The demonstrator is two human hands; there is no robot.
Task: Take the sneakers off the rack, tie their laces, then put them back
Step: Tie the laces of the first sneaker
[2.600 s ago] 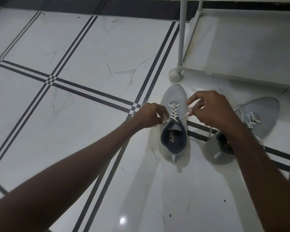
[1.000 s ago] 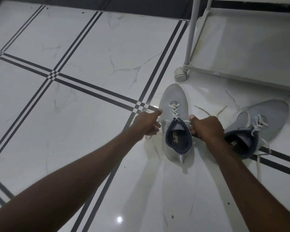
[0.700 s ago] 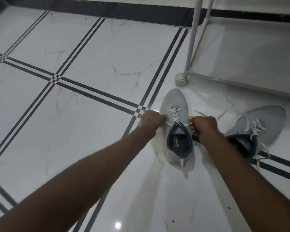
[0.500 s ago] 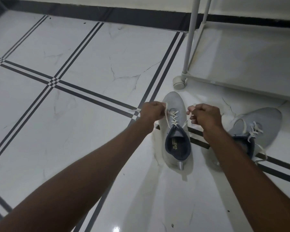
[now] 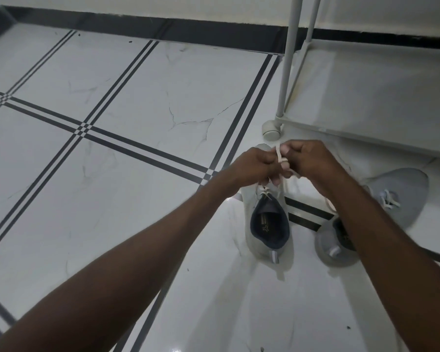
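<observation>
Left hand point(image 5: 255, 165) and right hand point(image 5: 308, 161) close together above the near sneaker point(image 5: 267, 222), each pinching a strand of its white lace point(image 5: 280, 157), the strands crossed between the fingertips. Near sneaker flat on the tiled floor point(image 5: 127, 102), toe pointing far, heel near. Second sneaker point(image 5: 401, 196) just to the right, partly hidden by the right forearm, laces loose. Rack point(image 5: 371, 97) at far right, lowest shelf bare, one wheel point(image 5: 271, 129) just beyond the hands.

Two sneakers point(image 5: 267, 219), two hands point(image 5: 254, 165), one rack point(image 5: 366, 128), seemingly
</observation>
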